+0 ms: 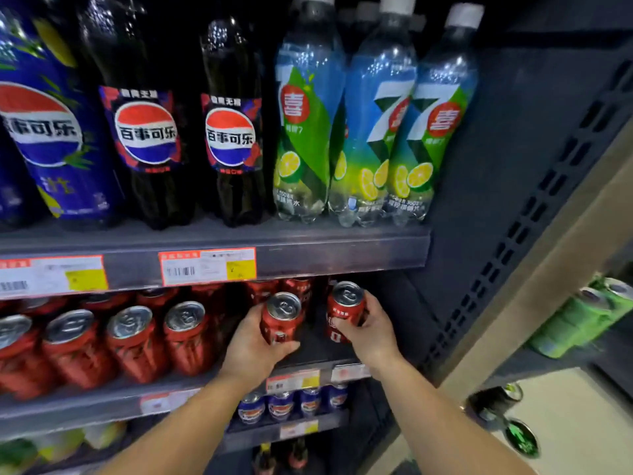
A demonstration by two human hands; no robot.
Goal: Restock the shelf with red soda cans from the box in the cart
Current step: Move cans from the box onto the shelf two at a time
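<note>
Upper shelf (308, 258): cola bottles (233, 132) left, lemon-lime bottles (376, 132) right. Shelf below (318, 351): row of cans (133, 341) at left; right of the row, left hand (253, 347) holds one can (281, 317), right hand (370, 330) another (344, 310). Smaller cans (281, 404) one shelf lower.

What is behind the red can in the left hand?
Behind the left hand's red can stand more red cans in shadow. How far the row runs back cannot be seen.
</note>
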